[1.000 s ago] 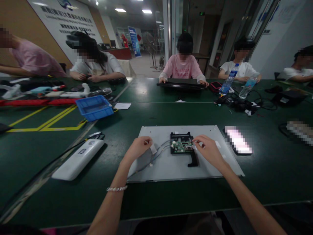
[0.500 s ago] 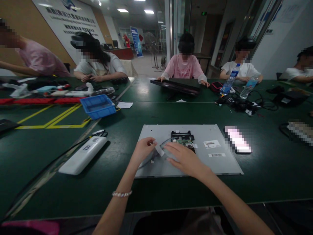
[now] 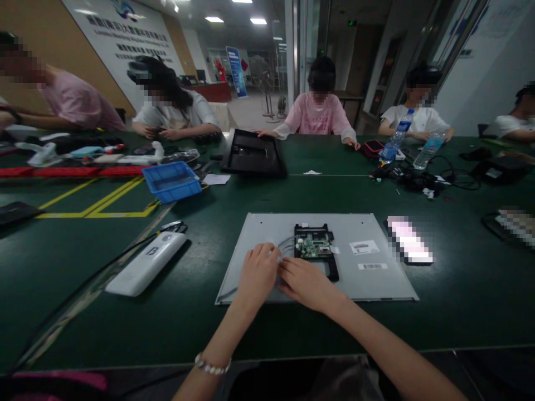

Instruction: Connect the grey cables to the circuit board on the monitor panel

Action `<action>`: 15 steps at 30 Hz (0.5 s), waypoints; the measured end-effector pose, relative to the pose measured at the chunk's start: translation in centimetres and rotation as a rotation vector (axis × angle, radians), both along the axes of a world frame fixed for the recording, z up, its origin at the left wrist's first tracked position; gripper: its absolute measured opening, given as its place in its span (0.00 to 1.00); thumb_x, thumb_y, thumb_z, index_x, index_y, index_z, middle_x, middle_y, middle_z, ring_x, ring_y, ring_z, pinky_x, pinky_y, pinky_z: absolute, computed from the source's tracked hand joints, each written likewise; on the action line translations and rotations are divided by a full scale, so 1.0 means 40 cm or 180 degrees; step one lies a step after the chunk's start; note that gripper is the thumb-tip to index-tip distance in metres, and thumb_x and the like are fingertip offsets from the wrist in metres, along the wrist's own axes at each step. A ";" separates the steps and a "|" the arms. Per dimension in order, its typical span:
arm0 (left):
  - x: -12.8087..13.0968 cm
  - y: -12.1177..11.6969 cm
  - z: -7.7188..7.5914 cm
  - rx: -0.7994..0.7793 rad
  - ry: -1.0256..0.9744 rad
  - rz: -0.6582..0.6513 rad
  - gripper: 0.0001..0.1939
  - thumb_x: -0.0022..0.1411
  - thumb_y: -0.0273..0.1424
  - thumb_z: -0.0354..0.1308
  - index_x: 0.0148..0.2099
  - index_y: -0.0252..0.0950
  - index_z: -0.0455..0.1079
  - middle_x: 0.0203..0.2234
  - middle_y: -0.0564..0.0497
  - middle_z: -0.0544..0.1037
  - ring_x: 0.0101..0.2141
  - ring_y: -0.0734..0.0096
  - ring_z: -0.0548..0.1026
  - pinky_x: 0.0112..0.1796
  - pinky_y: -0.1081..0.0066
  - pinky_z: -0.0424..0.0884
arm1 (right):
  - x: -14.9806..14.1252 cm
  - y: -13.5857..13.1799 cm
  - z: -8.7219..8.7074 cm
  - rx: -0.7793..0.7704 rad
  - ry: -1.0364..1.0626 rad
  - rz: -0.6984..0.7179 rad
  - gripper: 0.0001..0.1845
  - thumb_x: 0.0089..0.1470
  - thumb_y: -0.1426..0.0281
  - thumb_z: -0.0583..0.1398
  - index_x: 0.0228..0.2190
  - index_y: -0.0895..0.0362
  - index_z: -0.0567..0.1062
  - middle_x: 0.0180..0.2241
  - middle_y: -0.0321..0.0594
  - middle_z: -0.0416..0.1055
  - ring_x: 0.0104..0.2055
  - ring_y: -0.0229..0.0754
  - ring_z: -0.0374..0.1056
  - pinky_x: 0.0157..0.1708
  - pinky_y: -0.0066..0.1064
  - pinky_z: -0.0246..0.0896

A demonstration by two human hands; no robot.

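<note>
A grey display panel (image 3: 242, 262) lies back-side up on the table in front of me. On it sit a green circuit board (image 3: 311, 247) and its black frame (image 3: 333, 270). Thin grey cables (image 3: 286, 243) run from the board's left side to under my fingers and come out at the panel's lower left. My left hand (image 3: 259, 273) has its fingers bent and closed at these cables. Touching it, my right hand (image 3: 307, 281) has its fingers pressed together at the same spot. What exactly lies between the right fingertips is hidden.
Right of the panel lies a lit phone (image 3: 409, 239); to the left, a white power bank (image 3: 147, 262) with a cable. A blue basket (image 3: 172, 182) stands farther back. Across the table, a person in pink holds a black monitor cover (image 3: 254, 156). Water bottles (image 3: 397, 136) stand at the back right.
My hands have come together over the cables and nearer to me. The white strip seen between them is now covered. Across the table, the black cover has been tilted up and moved left.
</note>
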State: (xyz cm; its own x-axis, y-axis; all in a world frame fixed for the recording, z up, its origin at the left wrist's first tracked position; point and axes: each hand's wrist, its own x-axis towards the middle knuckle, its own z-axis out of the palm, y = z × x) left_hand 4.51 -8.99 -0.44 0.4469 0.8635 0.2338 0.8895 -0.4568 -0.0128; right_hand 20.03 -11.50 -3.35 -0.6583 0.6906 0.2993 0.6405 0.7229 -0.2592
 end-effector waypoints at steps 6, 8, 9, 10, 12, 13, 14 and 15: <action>-0.006 -0.003 -0.046 -0.0590 -0.0387 0.0152 0.10 0.64 0.23 0.44 0.44 0.35 0.64 0.39 0.46 0.72 0.40 0.64 0.71 0.43 0.67 0.65 | 0.007 -0.017 0.015 -0.0148 0.0034 0.0084 0.26 0.56 0.63 0.57 0.52 0.65 0.64 0.53 0.53 0.65 0.57 0.47 0.58 0.57 0.39 0.52; -0.013 -0.003 -0.059 -0.0676 -0.0519 0.0256 0.10 0.64 0.24 0.44 0.46 0.34 0.62 0.40 0.45 0.72 0.41 0.65 0.72 0.42 0.68 0.66 | 0.011 -0.029 0.020 -0.0196 0.0063 0.0090 0.31 0.54 0.59 0.57 0.54 0.65 0.62 0.55 0.53 0.63 0.58 0.48 0.56 0.59 0.40 0.49; -0.015 -0.003 -0.066 -0.0683 -0.0566 0.0266 0.11 0.65 0.24 0.44 0.48 0.34 0.61 0.41 0.44 0.72 0.42 0.65 0.72 0.43 0.68 0.66 | 0.011 -0.035 0.020 -0.0218 0.0079 0.0073 0.33 0.54 0.57 0.57 0.54 0.65 0.61 0.56 0.54 0.62 0.59 0.49 0.55 0.60 0.40 0.47; -0.018 -0.004 -0.072 -0.0670 -0.0596 0.0250 0.11 0.65 0.24 0.44 0.49 0.33 0.60 0.43 0.43 0.72 0.43 0.65 0.72 0.43 0.68 0.66 | 0.012 -0.041 0.020 -0.0241 0.0090 0.0049 0.36 0.53 0.55 0.57 0.55 0.66 0.60 0.56 0.54 0.61 0.60 0.49 0.54 0.60 0.41 0.46; -0.023 -0.003 -0.083 -0.0593 -0.0577 0.0189 0.13 0.65 0.24 0.44 0.51 0.33 0.59 0.46 0.42 0.71 0.47 0.64 0.70 0.46 0.67 0.65 | 0.011 -0.054 0.018 -0.0287 0.0094 -0.0005 0.39 0.53 0.51 0.55 0.57 0.66 0.58 0.58 0.54 0.59 0.61 0.50 0.52 0.61 0.43 0.43; -0.024 -0.003 -0.088 -0.0539 -0.0530 0.0165 0.14 0.65 0.24 0.44 0.53 0.33 0.58 0.47 0.41 0.71 0.48 0.63 0.70 0.48 0.66 0.64 | 0.011 -0.061 0.016 -0.0309 0.0089 -0.0035 0.40 0.53 0.50 0.54 0.57 0.65 0.57 0.58 0.54 0.58 0.61 0.50 0.51 0.61 0.43 0.42; -0.025 -0.001 -0.092 -0.0490 -0.0463 0.0148 0.15 0.64 0.24 0.44 0.54 0.33 0.58 0.49 0.41 0.70 0.49 0.63 0.69 0.50 0.65 0.62 | 0.010 -0.066 0.015 -0.0324 0.0080 -0.0058 0.41 0.52 0.49 0.54 0.58 0.65 0.57 0.58 0.54 0.58 0.61 0.51 0.51 0.61 0.44 0.41; -0.024 0.000 -0.094 -0.0449 -0.0389 0.0142 0.16 0.64 0.24 0.44 0.54 0.33 0.58 0.50 0.41 0.70 0.50 0.63 0.69 0.51 0.63 0.61 | 0.010 -0.071 0.013 -0.0333 0.0065 -0.0077 0.41 0.52 0.49 0.54 0.58 0.65 0.57 0.58 0.54 0.57 0.62 0.51 0.50 0.61 0.44 0.41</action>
State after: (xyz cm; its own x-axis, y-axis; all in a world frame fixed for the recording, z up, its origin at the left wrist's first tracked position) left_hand 3.53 -8.99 -4.20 0.3830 0.9100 0.1590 0.9000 -0.4064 0.1579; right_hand 20.45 -14.35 -2.82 -0.6355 0.7345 0.2380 0.6512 0.6756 -0.3457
